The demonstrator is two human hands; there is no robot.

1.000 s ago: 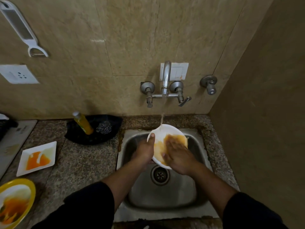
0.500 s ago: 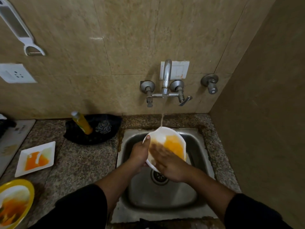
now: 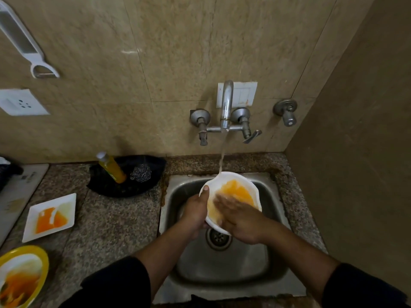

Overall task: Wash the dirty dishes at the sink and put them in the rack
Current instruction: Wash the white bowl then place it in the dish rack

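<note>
a white bowl [image 3: 239,190] smeared with orange residue is held tilted over the sink [image 3: 222,270], at the basin's twelve o'clock end, under water running from the tap [image 3: 226,103]. the left hand [image 3: 196,210] grips the bowl's rim at nine o'clock, thumb over the edge. the right hand [image 3: 240,216] lies flat inside, fingers [image 3: 224,202] straight and close together, blurred. the step looks like rubbing the film loose. small circles out to the rim, with the stream on the smear, should clear it. the wet rim is likely slippery.
</note>
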